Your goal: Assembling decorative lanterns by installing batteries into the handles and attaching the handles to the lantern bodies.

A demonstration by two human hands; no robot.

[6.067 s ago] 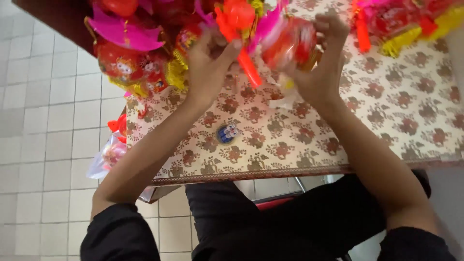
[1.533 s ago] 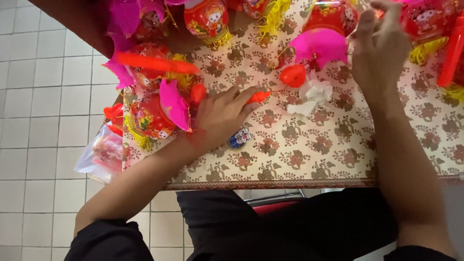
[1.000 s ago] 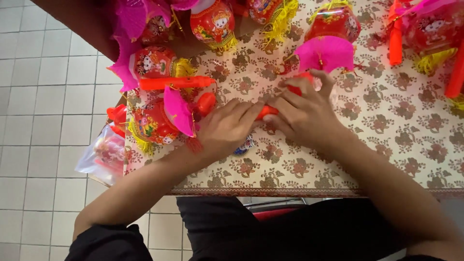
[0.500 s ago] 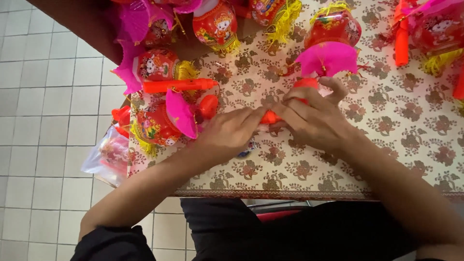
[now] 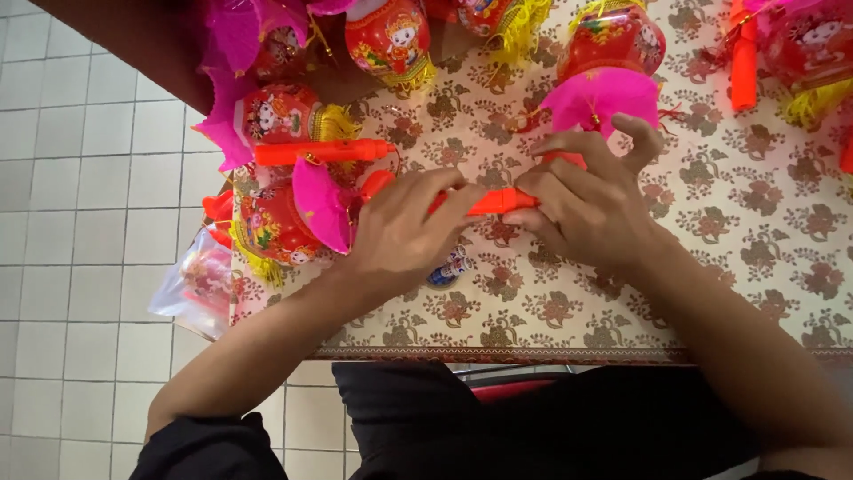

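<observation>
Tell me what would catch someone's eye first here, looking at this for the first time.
Both hands meet mid-table on an orange stick, the left hand gripping one end and the right hand the other. Bright red lanterns with pink tops and yellow fringe crowd the upper and left parts of the floral tablecloth. A clear plastic bag hangs off the table's left edge.

Orange plastic stick (image 5: pixel 499 201): only its middle shows; both ends are covered by the left hand (image 5: pixel 402 233) and right hand (image 5: pixel 593 212).
Small blue object (image 5: pixel 447 269): half under the left hand, too small to tell.
Red lanterns (image 5: pixel 813 44): cut off by top edge.
</observation>
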